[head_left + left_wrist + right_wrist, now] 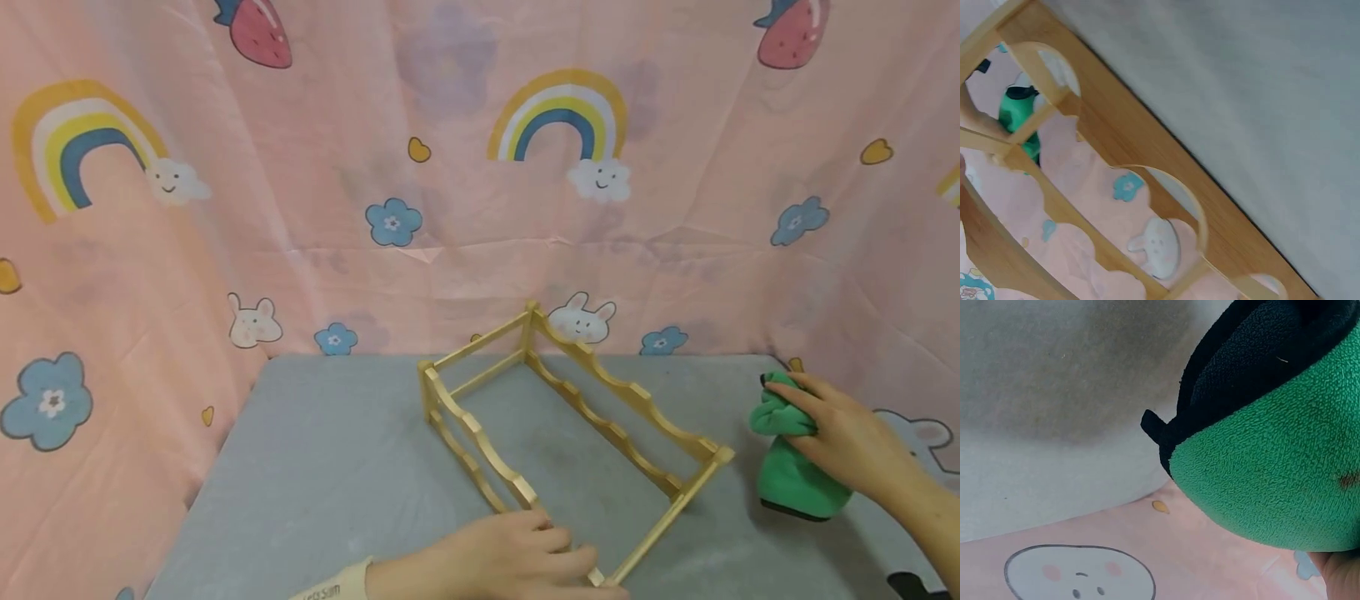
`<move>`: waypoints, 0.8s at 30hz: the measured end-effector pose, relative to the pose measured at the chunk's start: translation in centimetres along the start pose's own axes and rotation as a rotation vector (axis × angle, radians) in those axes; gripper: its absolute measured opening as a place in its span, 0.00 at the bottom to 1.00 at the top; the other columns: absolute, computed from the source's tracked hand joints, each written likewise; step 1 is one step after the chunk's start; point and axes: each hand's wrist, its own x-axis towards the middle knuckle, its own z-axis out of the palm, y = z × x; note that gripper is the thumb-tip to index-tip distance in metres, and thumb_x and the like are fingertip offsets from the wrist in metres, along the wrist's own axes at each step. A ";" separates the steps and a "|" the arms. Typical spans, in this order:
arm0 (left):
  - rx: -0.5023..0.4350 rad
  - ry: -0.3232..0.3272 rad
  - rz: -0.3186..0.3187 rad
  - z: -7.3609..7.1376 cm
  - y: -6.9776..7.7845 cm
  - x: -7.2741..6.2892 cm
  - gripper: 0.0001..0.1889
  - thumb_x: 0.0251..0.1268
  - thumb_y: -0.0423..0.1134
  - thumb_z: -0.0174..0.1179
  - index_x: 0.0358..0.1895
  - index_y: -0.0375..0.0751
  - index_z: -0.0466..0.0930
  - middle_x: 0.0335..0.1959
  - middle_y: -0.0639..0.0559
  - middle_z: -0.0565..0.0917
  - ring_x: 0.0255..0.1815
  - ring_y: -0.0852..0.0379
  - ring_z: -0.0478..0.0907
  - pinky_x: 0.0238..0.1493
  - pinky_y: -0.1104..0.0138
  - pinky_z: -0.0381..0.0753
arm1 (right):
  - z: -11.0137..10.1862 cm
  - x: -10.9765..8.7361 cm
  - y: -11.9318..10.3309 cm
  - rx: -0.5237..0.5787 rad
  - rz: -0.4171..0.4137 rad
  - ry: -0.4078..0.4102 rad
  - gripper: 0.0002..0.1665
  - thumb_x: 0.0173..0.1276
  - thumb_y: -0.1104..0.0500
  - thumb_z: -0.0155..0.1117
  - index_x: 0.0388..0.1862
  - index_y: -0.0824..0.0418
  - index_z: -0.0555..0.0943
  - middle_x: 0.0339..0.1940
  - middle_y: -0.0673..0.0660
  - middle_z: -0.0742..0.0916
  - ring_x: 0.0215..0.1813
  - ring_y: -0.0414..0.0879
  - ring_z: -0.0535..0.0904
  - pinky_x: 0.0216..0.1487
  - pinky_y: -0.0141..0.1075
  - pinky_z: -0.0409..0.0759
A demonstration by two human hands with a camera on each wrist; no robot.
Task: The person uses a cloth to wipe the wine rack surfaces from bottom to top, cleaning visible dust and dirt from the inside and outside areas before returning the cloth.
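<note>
A pale wooden rack with wavy, scalloped rails [633,396] stands at an angle on the grey-covered table. My left hand [517,554] grips its near left rail, close to the near corner. Off to the right, my right hand [851,433] holds a bunched green cloth [798,483] with black edging. The cloth hangs beside the rack's right corner, apart from it. In the right wrist view the green cloth [1272,462] droops in a fold that shows its dark inner side. The left wrist view looks through the rack [1147,140] toward the cloth [1017,115].
A grey cloth covers the table [315,467]. Pink curtain fabric [480,275] with rainbows, flowers and rabbits hangs behind and at both sides. A black-and-white patch [911,583] shows at the lower right edge.
</note>
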 end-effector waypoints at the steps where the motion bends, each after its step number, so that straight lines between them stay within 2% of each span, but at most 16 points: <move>1: 0.005 0.009 0.004 -0.2 0.0 -0.5 0.21 0.87 0.46 0.43 0.74 0.54 0.73 0.50 0.63 0.81 0.32 0.68 0.69 0.35 0.79 0.71 | 0.0 0.0 0.0 -0.001 0.000 0.001 0.41 0.54 0.69 0.79 0.67 0.71 0.74 0.63 0.79 0.73 0.56 0.80 0.74 0.44 0.75 0.78; 7: 0.073 0.039 0.050 -1.2 -0.5 -3.3 0.20 0.83 0.39 0.49 0.72 0.52 0.75 0.49 0.60 0.81 0.35 0.66 0.72 0.39 0.77 0.75 | -0.1 -0.1 0.1 -0.005 0.005 0.000 0.43 0.54 0.70 0.79 0.70 0.69 0.73 0.63 0.79 0.72 0.57 0.80 0.73 0.43 0.74 0.78; 11: 0.107 0.126 0.097 -1.7 -1.4 -5.0 0.17 0.81 0.35 0.51 0.66 0.50 0.77 0.43 0.58 0.81 0.34 0.64 0.72 0.42 0.76 0.77 | 0.0 0.1 0.1 0.002 0.005 -0.002 0.45 0.54 0.70 0.78 0.72 0.69 0.72 0.64 0.79 0.72 0.57 0.80 0.73 0.43 0.73 0.77; 13: 0.120 0.153 0.099 -2.1 -1.7 -5.7 0.16 0.81 0.33 0.50 0.64 0.50 0.77 0.41 0.57 0.82 0.33 0.63 0.74 0.43 0.75 0.79 | 0.1 0.2 0.1 0.001 0.007 -0.002 0.45 0.53 0.70 0.78 0.72 0.69 0.71 0.65 0.79 0.72 0.57 0.80 0.73 0.43 0.73 0.77; 15: 0.136 0.153 0.084 -2.7 -1.8 -6.4 0.16 0.80 0.33 0.49 0.63 0.51 0.76 0.40 0.56 0.82 0.33 0.62 0.75 0.45 0.73 0.81 | 0.2 0.2 0.1 0.000 0.011 -0.002 0.45 0.53 0.70 0.78 0.71 0.69 0.72 0.65 0.79 0.72 0.57 0.80 0.73 0.43 0.73 0.77; 16: 0.144 0.130 0.062 -3.0 -1.6 -6.7 0.16 0.80 0.33 0.48 0.63 0.52 0.75 0.40 0.56 0.82 0.34 0.61 0.76 0.46 0.72 0.82 | 0.3 0.2 0.0 -0.001 0.014 -0.001 0.45 0.53 0.70 0.78 0.71 0.69 0.72 0.65 0.79 0.72 0.57 0.81 0.73 0.43 0.74 0.77; 18: 0.113 0.074 -0.022 -3.8 -0.9 -7.0 0.16 0.80 0.35 0.48 0.64 0.53 0.76 0.42 0.55 0.83 0.37 0.59 0.80 0.50 0.69 0.85 | 0.3 0.3 0.0 -0.003 0.019 -0.008 0.44 0.53 0.70 0.78 0.71 0.68 0.72 0.65 0.80 0.71 0.57 0.81 0.72 0.43 0.74 0.77; 20: 0.063 0.027 -0.156 -4.4 0.0 -7.2 0.18 0.82 0.41 0.47 0.67 0.53 0.76 0.46 0.53 0.84 0.40 0.56 0.83 0.52 0.65 0.87 | 0.4 0.4 -0.1 0.000 0.022 -0.014 0.44 0.54 0.70 0.78 0.70 0.69 0.72 0.65 0.80 0.71 0.58 0.81 0.72 0.44 0.75 0.76; 22: 0.046 0.032 -0.312 -4.5 0.9 -7.0 0.20 0.85 0.49 0.44 0.69 0.51 0.77 0.50 0.49 0.85 0.42 0.53 0.85 0.51 0.62 0.89 | 0.6 0.5 -0.2 0.000 0.023 -0.017 0.44 0.54 0.70 0.78 0.70 0.69 0.72 0.65 0.80 0.71 0.58 0.82 0.72 0.44 0.75 0.76; 24: 0.059 0.074 -0.459 -4.1 1.8 -6.6 0.28 0.86 0.58 0.38 0.70 0.47 0.77 0.52 0.45 0.85 0.40 0.52 0.86 0.47 0.63 0.90 | 0.7 0.5 -0.3 0.004 0.024 -0.020 0.43 0.54 0.71 0.77 0.70 0.69 0.72 0.66 0.80 0.70 0.59 0.82 0.71 0.45 0.75 0.76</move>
